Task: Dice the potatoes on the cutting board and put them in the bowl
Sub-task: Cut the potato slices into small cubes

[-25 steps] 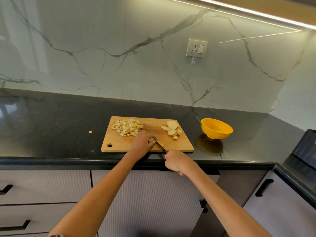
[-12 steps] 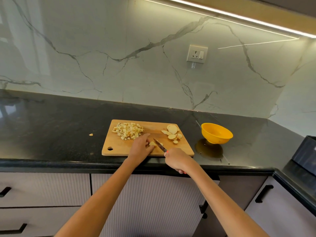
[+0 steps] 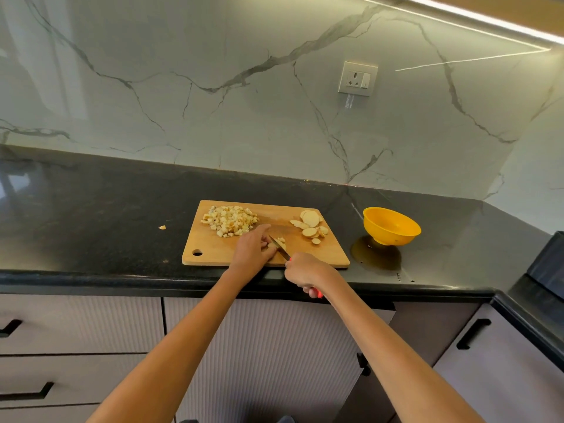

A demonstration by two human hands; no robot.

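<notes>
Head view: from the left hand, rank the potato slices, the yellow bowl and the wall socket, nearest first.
1. Potato slices, on the board's right side, nearest the left hand.
2. Yellow bowl, on the counter right of the board.
3. Wall socket, high on the backsplash.

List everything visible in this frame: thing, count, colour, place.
cutting board: one, wooden, counter centre
diced potato pile: one, pale yellow, board's far left
potato slices: several, pale, board's far right
potato piece: one, pale, being cut
knife: one, red handle, right hand
bowl: one, yellow, right of board
stray potato bit: one, counter, left of board
wall socket: one, white, backsplash
left hand: steadies the piece
right hand: holds knife
</notes>
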